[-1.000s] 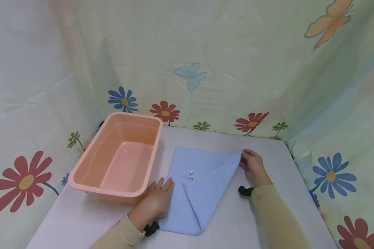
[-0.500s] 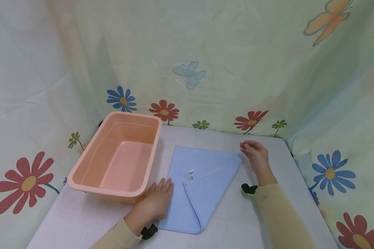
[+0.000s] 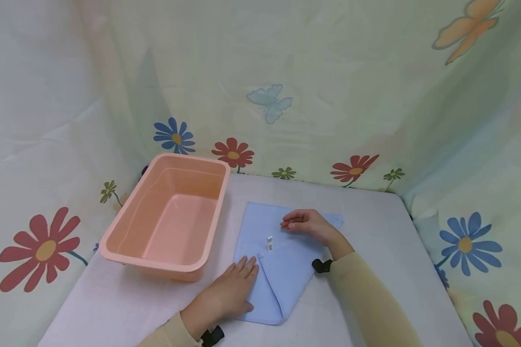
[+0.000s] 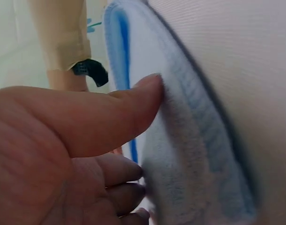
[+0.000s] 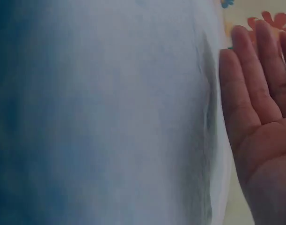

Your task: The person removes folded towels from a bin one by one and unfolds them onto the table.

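Blue cloth (image 3: pixel 278 262) lying right of pink basin (image 3: pixel 173 226), long axis running near-to-far, flap corner (image 3: pixel 265 264) pointing basinward | left hand (image 3: pixel 235 290) resting straight-fingered on cloth's basin-side edge | right hand (image 3: pixel 310 227) hovering over cloth, farther from basin, fingers loosely extended, holding nothing

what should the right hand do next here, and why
Probably lower the right hand and press the flap of the blue cloth flat: that hand hovers over the cloth holding nothing, the left hand rests on the cloth's near left side, and in the left wrist view the flap seems to gape.
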Demonstrator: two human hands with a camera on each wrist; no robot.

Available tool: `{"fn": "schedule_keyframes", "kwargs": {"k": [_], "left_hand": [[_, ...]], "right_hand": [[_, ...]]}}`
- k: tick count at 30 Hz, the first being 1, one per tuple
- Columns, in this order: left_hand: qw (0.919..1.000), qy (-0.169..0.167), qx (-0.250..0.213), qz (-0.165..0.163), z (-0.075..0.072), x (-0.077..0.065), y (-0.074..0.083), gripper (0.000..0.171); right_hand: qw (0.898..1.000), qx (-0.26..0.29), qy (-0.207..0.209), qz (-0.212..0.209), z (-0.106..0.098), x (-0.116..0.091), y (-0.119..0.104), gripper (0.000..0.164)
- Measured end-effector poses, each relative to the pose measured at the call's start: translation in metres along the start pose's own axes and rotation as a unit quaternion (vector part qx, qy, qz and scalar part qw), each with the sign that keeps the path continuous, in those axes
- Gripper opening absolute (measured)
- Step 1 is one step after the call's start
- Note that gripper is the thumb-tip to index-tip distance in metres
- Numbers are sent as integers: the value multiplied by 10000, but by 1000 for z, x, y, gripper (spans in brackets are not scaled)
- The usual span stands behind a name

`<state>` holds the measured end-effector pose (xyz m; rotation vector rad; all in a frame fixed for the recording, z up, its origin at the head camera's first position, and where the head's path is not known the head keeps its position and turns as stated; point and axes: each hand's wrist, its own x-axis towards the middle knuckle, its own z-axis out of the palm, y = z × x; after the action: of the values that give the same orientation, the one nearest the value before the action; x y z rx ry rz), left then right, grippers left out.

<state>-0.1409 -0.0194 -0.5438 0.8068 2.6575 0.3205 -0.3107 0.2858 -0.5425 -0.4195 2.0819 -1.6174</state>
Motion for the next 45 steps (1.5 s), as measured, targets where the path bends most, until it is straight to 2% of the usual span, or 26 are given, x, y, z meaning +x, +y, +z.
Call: {"fn": "schedule_keyframes", "kwargs": {"k": [3,8,13,17,21,31,45], "left_hand": [[10000,45,21,36,2,0,1,95],[9999,110,-3,88,2,-2,1,95],[9998,134,76,99,5,-1,-1,96],[9998,118,139,83,6,0,-1,96],[9998,121,107,84,6,0,-1,96],[9998,99,183,57,11,-1,-4,108],[9998,55,183,108,9,-4,-6,108]], "right_hand": [[9979,-550,-137,307,8,2,-2,36],[9873,-1389,-278,726,16,-1,-5,29],[9703,-2185,-555,881,22,-5,-10,21],[9586,-2620,-758,822,25,-9,-15,12],[9607,-2557,-850,673,22,-17,-15,8],[9759,-1697,-1178,706,4,-50,-12,16],[9799,-985,-1532,817,-20,-104,-1,22]]}}
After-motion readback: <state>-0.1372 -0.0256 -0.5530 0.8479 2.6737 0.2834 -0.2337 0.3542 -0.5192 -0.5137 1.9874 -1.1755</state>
